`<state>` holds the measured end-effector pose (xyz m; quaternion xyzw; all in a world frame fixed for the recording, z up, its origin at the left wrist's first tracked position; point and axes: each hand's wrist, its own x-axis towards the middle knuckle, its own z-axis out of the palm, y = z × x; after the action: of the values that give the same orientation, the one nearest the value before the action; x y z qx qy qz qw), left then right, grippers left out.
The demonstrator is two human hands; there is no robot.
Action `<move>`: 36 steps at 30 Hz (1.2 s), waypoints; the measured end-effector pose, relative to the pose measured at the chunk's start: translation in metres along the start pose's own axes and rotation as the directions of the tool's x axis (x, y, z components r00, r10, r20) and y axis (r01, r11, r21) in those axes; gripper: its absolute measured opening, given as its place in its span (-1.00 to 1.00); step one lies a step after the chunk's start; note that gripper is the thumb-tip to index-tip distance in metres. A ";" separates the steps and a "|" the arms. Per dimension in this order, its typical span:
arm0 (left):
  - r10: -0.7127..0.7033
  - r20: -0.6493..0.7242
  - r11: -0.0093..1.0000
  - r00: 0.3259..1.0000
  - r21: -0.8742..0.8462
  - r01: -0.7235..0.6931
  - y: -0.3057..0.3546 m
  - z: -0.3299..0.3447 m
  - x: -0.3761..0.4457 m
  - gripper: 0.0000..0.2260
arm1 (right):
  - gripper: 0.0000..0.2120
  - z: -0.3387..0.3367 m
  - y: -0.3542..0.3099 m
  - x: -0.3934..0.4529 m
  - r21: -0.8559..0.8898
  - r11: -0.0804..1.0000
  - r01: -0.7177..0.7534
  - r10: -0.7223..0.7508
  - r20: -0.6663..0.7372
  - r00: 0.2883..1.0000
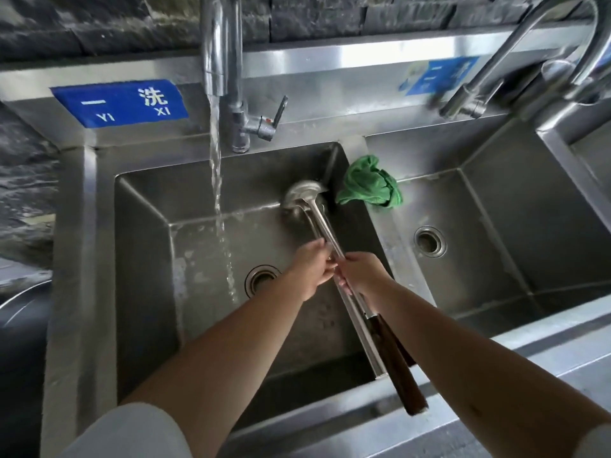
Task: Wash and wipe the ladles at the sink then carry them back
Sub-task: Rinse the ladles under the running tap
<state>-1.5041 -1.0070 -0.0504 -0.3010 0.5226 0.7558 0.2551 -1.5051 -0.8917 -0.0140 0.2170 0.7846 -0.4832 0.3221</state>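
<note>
Several steel ladles [305, 201] are bunched together over the left sink basin [145, 246], bowls toward the back right corner, dark wooden handles [395, 365] sticking out over the front rim. My left hand [312, 271] is wrapped around the metal shafts from the left. My right hand [362, 272] grips the same shafts just beside it. Water streams from the left tap [218, 61] into the basin, left of the ladles and not touching them. A crumpled green cloth [370, 183] lies on the divider between the two basins.
A second basin [515, 206] with its drain [429, 241] lies to the right, under a curved tap [529, 51]. The left basin's drain [263, 279] is below my left wrist. A blue sign [122, 102] is stuck on the backsplash. A dark round vessel [20, 312] is at the far left.
</note>
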 end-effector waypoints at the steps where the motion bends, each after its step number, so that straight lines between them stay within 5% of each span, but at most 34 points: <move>1: -0.006 0.013 1.000 1.000 -0.028 0.006 -0.002 0.004 0.003 -0.82 | -0.78 -0.003 0.000 0.008 0.003 1.000 0.000 0.000 0.005 1.000; 5: -0.023 -0.025 0.996 0.999 -0.088 0.020 -0.002 0.018 0.013 -0.70 | -0.75 -0.008 0.010 0.037 -0.004 1.000 0.013 -0.013 0.038 0.999; 12: -0.053 -0.064 0.998 0.997 -0.040 0.051 -0.001 0.025 0.027 -0.85 | -0.88 -0.012 0.013 0.054 -0.408 0.899 0.156 -0.160 0.026 0.987; 16: -0.065 -0.052 0.996 0.997 -0.070 0.062 -0.003 0.027 0.028 -0.71 | -0.67 -0.012 0.012 0.057 -0.478 0.867 0.143 -0.150 0.022 0.988; 27: -0.062 -0.146 0.996 0.987 0.058 0.071 0.001 0.013 0.017 -0.95 | -0.37 -0.010 0.008 0.042 -0.568 0.804 0.176 -0.191 0.033 0.981; 31: 0.009 -0.159 0.996 0.987 0.088 0.005 0.015 -0.004 0.011 -0.68 | -0.39 -0.006 -0.014 0.040 -0.581 0.745 0.327 -0.337 0.095 0.937; 36: 0.093 -0.237 0.994 0.967 0.073 -0.077 0.048 -0.032 0.003 -0.60 | -0.43 0.013 -0.062 0.042 -0.546 0.714 0.438 -0.417 0.171 0.893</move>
<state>-1.5337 -1.0524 -0.0310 -0.3591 0.5858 0.7071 0.1668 -1.5706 -0.9295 -0.0102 -0.0854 0.9154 -0.2904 0.2653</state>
